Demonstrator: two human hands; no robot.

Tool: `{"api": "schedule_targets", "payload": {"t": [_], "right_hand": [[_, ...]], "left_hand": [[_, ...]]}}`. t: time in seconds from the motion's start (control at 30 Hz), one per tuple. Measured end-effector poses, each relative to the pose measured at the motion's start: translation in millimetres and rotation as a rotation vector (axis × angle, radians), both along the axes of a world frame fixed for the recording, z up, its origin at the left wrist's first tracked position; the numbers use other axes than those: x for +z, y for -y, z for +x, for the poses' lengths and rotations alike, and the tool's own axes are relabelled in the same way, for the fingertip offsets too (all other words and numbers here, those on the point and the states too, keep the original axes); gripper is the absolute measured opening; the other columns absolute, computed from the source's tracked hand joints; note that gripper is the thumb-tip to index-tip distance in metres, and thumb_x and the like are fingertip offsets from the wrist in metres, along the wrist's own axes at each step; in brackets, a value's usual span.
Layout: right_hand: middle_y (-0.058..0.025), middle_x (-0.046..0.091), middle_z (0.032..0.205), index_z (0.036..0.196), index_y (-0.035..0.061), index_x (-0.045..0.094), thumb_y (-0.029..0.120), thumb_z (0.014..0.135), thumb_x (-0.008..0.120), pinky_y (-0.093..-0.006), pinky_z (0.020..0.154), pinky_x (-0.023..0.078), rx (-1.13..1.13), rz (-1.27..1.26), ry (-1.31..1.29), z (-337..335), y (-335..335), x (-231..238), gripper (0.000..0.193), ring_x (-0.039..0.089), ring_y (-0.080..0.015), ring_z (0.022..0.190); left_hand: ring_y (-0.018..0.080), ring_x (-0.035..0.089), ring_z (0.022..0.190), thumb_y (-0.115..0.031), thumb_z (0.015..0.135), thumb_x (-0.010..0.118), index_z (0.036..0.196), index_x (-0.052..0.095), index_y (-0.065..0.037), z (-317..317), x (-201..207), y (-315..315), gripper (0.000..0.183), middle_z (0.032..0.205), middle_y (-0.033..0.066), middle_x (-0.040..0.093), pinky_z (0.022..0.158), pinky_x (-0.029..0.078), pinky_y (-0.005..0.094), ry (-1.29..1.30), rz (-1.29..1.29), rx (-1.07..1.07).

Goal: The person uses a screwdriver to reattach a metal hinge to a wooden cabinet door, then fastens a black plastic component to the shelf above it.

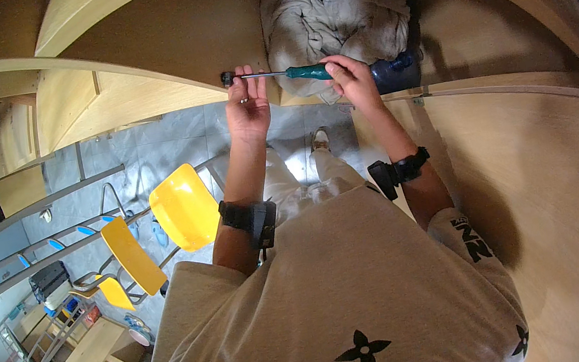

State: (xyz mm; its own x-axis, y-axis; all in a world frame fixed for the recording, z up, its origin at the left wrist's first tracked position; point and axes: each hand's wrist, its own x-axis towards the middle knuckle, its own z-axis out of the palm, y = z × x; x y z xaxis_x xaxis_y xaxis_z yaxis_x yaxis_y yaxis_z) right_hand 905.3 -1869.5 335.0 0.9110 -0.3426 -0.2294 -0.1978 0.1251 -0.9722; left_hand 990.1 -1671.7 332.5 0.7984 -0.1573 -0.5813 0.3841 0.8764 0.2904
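Note:
A screwdriver [306, 72] with a green handle lies level across the front of the cabinet, its thin metal shaft pointing left. My right hand [356, 85] is closed round the back end of the handle. At the tip sits a small dark fitting [226, 79], beside the end of a wooden panel [168, 86]. My left hand [248, 112], palm up, has thumb and fingers closed at that fitting and next to the shaft. A tiny shiny metal piece [244, 100] shows at its palm; whether it is a screw is too small to tell.
Crumpled pale cloth [335, 14] fills part of the wooden cabinet, with a blue translucent container [394, 73] beside it. At right stands a wide wooden panel [532, 180]. Yellow chairs [186, 206], a metal ladder [50, 245] and a desk [94, 356] are to the left.

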Motion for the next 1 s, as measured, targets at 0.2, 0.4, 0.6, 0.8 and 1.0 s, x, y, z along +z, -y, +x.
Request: {"api": "schedule_targets", "payload": {"t": [0.2,0.4,0.6,0.8,1.0], "right_hand": [[-0.0009,0.05,0.056,0.076,0.0062,0.055,0.03,0.088,0.058,-0.0215,0.036,0.023,0.078,0.333,-0.35,15.2,17.1,11.2,0.027,0.035,-0.0064,0.039],[-0.0071,0.062,0.091,0.109,0.0046,0.059,0.006,0.079,0.066,-0.0257,0.067,0.048,0.179,-0.026,0.025,2.6,8.1,22.0,0.031,0.06,-0.0141,0.075],[-0.0079,0.063,0.091,0.109,0.0045,0.061,0.0,0.077,0.062,-0.0241,0.071,0.046,0.065,-0.367,0.201,-1.2,5.8,4.0,0.032,0.059,-0.0152,0.076],[-0.0057,0.063,0.083,0.11,0.0053,0.062,0.006,0.08,0.062,-0.0218,0.061,0.043,0.016,-0.341,0.104,-3.3,2.2,-9.0,0.03,0.054,-0.0087,0.069],[-0.0039,0.062,0.078,0.108,0.003,0.062,0.014,0.086,0.059,-0.0231,0.055,0.042,-0.029,-0.171,-0.072,4.0,-3.9,-7.5,0.024,0.053,-0.0079,0.063]], "left_hand": [[0.0236,0.052,0.115,-0.001,0.084,0.056,0.101,0.055,-0.001,0.6,1.9,-2.5,0.016,0.112,0.0067,0.06,0.097,0.044,0.0495,-0.033,0.005,-0.001],[0.0231,0.056,0.109,0.0,0.083,0.058,0.096,0.057,0.0,3.4,-5.6,-4.5,0.013,0.106,0.0084,0.062,0.098,0.044,0.0504,-0.033,-0.008,0.013],[0.0245,0.054,0.11,0.0,0.085,0.053,0.105,0.05,-0.004,4.7,-3.0,-2.0,0.02,0.111,0.0066,0.058,0.095,0.047,0.0476,-0.053,0.011,0.002],[0.0257,0.051,0.116,-0.004,0.086,0.055,0.108,0.05,-0.003,-1.1,-3.9,-6.4,0.022,0.12,0.0089,0.056,0.099,0.043,0.0444,0.019,-0.075,-0.007],[0.027,0.047,0.12,-0.008,0.086,0.055,0.113,0.049,-0.001,-9.3,-0.3,-7.1,0.028,0.123,0.0109,0.054,0.103,0.037,0.0443,0.089,-0.124,-0.008]]}}
